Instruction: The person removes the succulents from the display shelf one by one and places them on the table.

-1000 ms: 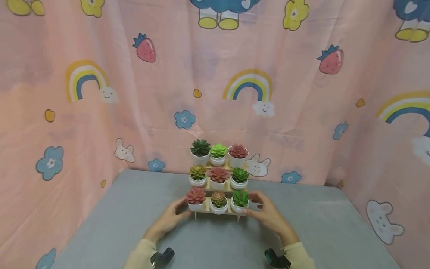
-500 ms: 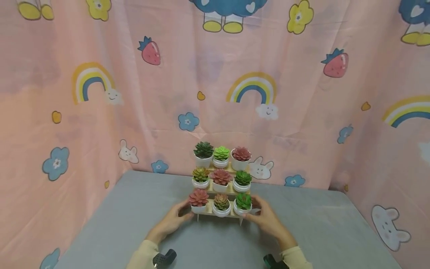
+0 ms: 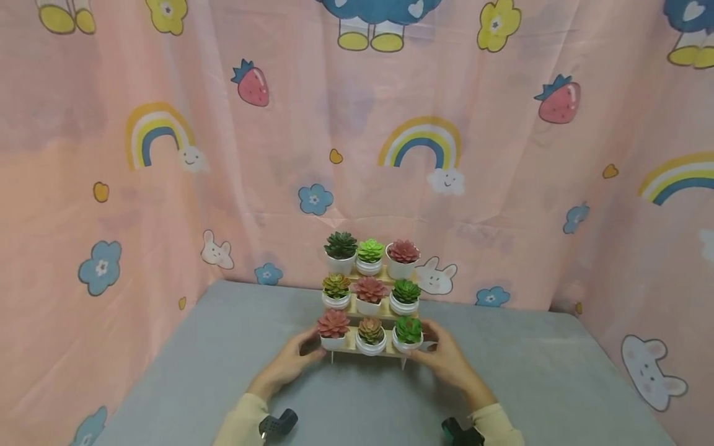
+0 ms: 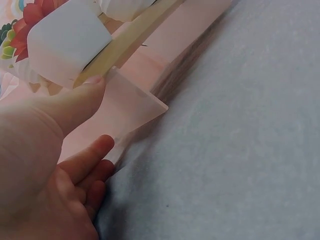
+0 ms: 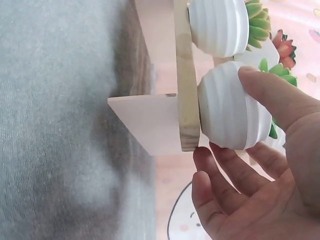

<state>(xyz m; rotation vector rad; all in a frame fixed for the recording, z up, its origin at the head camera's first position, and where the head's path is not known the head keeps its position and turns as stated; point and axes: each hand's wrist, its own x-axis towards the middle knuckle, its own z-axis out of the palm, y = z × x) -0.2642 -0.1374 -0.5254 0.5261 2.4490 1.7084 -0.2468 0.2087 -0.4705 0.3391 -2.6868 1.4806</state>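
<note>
A pink cartoon-print backdrop [image 3: 279, 130] is hung behind a table [image 3: 563, 378] covered in grey, and near the table's far side a three-tiered wooden stand [image 3: 351, 341] is seen, filled with nine small potted succulents, three to a tier. The stand is flanked by both hands at its bottom shelf [image 5: 187, 85]. By the left hand [image 3: 290, 360] only light contact is made: the thumb is laid against the left end of the shelf, just beside the front left pot [image 4: 67, 45], while the other fingers are spread loosely, apart from the left support [image 4: 132, 95]. By the right hand [image 3: 443, 359] the front right pot [image 5: 230, 107] is held between thumb and fingers, the fingertips being brought close to the shelf's end. Whether the feet are fully borne by the table cannot be told. The main risk is judged to lie in this uneven hold: were force applied through the right-hand pot, it could be slid or tipped off the shelf instead of the stand being shifted. If one end were raised or pushed further than the other, the stand could be twisted or tilted, and the upper pots, with no rail visible around them, might be toppled.
</note>
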